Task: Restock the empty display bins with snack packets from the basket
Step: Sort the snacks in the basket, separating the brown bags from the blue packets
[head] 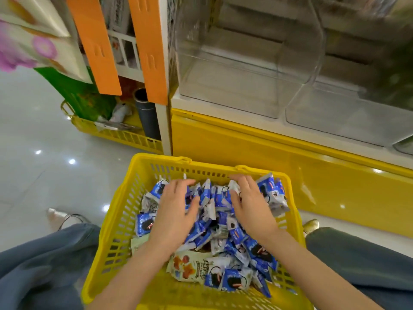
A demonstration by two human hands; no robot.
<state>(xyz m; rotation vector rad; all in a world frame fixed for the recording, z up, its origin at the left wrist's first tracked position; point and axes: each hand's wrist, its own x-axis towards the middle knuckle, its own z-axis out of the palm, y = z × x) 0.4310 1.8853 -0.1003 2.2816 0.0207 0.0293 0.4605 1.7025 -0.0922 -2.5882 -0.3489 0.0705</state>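
The left hand [176, 206] lies spread and flat on the packets [212, 198] heaped in the basket [125, 198], and the right hand [250, 204] rests likewise, neither gripping anything. The packets look light, crinkly and slippery, so squeezing a bunch between both palms should beat pinching. The bins [234, 86] wait above, right.

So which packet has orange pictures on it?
The big pale packet at the yellow basket's near end; the other packets are small and blue.
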